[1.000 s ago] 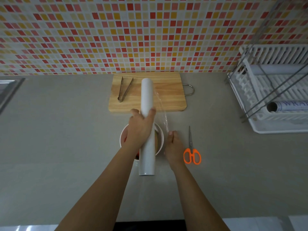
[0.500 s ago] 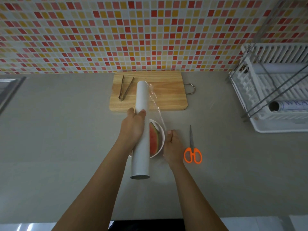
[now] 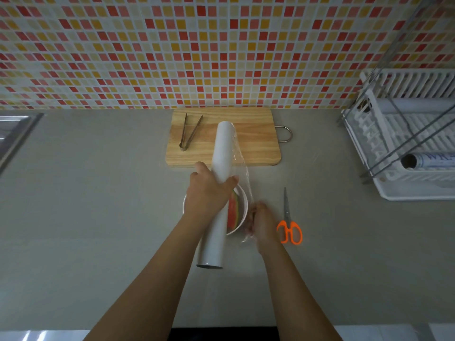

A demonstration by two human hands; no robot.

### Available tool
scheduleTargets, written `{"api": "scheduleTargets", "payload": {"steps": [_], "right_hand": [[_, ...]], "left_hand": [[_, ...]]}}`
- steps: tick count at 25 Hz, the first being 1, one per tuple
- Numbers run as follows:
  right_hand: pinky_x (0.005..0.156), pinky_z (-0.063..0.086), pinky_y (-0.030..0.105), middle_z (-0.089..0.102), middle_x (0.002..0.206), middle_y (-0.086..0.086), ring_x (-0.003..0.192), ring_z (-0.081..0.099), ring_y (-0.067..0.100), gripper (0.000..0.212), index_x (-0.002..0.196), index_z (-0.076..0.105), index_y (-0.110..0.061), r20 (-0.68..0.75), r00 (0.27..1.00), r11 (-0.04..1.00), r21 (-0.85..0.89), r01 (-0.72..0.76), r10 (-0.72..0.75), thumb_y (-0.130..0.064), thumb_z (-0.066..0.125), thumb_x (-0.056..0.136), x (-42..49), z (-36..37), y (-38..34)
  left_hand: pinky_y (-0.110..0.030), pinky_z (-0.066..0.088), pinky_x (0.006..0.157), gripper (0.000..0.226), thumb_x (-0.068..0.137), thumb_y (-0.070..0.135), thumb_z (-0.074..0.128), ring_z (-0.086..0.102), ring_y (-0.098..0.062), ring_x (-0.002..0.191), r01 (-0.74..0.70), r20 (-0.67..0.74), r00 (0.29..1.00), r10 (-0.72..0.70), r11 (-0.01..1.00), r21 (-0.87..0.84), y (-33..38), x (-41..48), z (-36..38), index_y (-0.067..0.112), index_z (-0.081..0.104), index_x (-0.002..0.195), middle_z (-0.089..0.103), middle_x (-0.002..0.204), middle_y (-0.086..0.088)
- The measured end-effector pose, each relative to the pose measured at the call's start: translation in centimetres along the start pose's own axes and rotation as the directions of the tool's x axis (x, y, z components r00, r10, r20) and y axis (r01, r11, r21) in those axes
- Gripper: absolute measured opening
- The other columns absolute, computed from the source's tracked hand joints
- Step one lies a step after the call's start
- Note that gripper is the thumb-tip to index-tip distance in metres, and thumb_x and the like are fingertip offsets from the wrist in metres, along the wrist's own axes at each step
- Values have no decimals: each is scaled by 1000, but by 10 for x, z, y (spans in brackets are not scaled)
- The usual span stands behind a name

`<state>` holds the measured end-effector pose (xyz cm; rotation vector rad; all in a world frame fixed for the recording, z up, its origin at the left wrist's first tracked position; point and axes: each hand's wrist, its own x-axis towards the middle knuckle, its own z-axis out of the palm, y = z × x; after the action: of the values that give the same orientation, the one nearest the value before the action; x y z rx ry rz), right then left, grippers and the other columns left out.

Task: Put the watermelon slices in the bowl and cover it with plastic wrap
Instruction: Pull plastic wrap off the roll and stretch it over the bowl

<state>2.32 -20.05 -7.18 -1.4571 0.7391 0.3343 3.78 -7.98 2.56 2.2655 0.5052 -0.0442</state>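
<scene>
at the far left edge one sink (image 3: 17,129) is partly seen, set in the grey counter (image 3: 98,217). one pair of tongs (image 3: 189,132) is laid on the left part of one wooden cutting board (image 3: 256,143), near the tiled wall.

the step in hand is judged to be the covering: the fruit is already placed in the bowl, and the wrap is now being drawn out. one roll of plastic wrap (image 3: 222,148) is held above the bowl, pointing away from the person, and is gripped round its middle by the left hand (image 3: 209,193), fingers and thumb curled around it. under it one white bowl (image 3: 245,200) is standing on the counter, mostly hidden. the watermelon slices (image 3: 232,211) are seen inside the bowl, at its right side; their number cannot be told, since only a red and green strip is visible.

from the roll one sheet of film (image 3: 242,171) is stretched down to the right hand (image 3: 263,223), by which its free edge is pinched, just beside the right rim of the bowl.

for the next move, it is judged that the roll should be carried to the left across the bowl while the pinched edge is kept low at the rim, so that the film is laid tight and without folds; after that a cut is needed.

one pair of scissors (image 3: 286,212) with orange handles is lying near the right hand. at the far right one dish rack (image 3: 413,190) is seen, with one printed roll (image 3: 429,161) and, it seems, one white tube (image 3: 418,104) behind.
</scene>
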Motion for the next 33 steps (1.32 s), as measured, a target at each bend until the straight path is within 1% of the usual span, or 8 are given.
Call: {"api": "scheduleTargets", "payload": {"steps": [2, 6, 10, 17, 22, 26, 29, 33], "right_hand": [[45, 35, 24, 54, 63, 9, 44, 52, 13, 52, 70, 56, -11, -24, 1000, 997, 78, 2, 0, -37, 22, 99, 8, -4, -14], [71, 48, 29, 72, 83, 5, 79, 67, 17, 78, 90, 71, -14, 250, 965, 978, -168, 119, -75, -63, 10, 92, 21, 6, -56], [85, 45, 36, 67, 88, 1, 78, 61, 17, 70, 101, 67, -12, 271, 961, 981, -164, 102, -55, -62, 19, 93, 33, 24, -91], [63, 38, 24, 63, 79, -12, 74, 57, 5, 15, 76, 60, -22, 155, 988, 995, 96, -9, -6, -29, 55, 88, 47, 30, -108], [56, 33, 25, 52, 68, -1, 56, 47, 13, 25, 69, 51, -17, 4, 1000, 999, 50, 7, -7, -24, 45, 92, 58, 27, -91], [53, 39, 28, 55, 65, 4, 51, 49, 19, 58, 77, 58, -13, 56, 997, 996, -69, 54, -50, -53, 21, 96, 51, 25, -77], [68, 49, 34, 63, 72, 15, 66, 60, 28, 76, 70, 61, -7, 132, 991, 981, -190, 35, -10, -60, 12, 92, 38, 10, -56], [95, 46, 47, 67, 102, 18, 101, 61, 35, 51, 74, 60, -17, 77, 989, 930, -339, 143, -124, -46, 24, 95, 16, -5, -27]], "left_hand": [[-27, 34, 55, 55, 75, 47, 70, 52, -25, 78, -35, -32, 999, 34, 999, -16, 1, -3, 7, 11, 33, 95, 50, 96, -9], [-26, 33, 55, 58, 74, 54, 68, 50, -22, 77, -59, -56, 997, 59, 998, 0, 1, -7, 12, 13, 31, 94, 47, 96, -8], [-31, 38, 62, 58, 76, 57, 66, 50, -24, 81, -41, -67, 997, 41, 999, 9, -2, -14, 16, 14, 31, 93, 47, 97, -9], [-33, 35, 65, 51, 83, 52, 60, 45, -24, 78, -57, -114, 991, 65, 996, 71, -7, -23, 17, 12, 29, 91, 42, 93, -8], [-38, 47, 73, 46, 86, 47, 59, 54, -31, 88, -30, -145, 989, 32, 999, 18, -9, -28, 18, 12, 30, 93, 48, 101, -13], [-33, 40, 67, 45, 86, 47, 59, 49, -25, 82, -63, -164, 984, 68, 997, 36, -9, -31, 19, 12, 31, 92, 48, 97, -11], [-32, 39, 67, 45, 85, 46, 59, 47, -24, 81, -58, -162, 985, 60, 998, 19, -10, -31, 18, 12, 31, 92, 43, 94, -8], [-36, 44, 72, 45, 85, 47, 59, 48, -25, 84, -52, -155, 987, 52, 999, 7, -9, -31, 17, 11, 31, 92, 43, 95, -8]]}}
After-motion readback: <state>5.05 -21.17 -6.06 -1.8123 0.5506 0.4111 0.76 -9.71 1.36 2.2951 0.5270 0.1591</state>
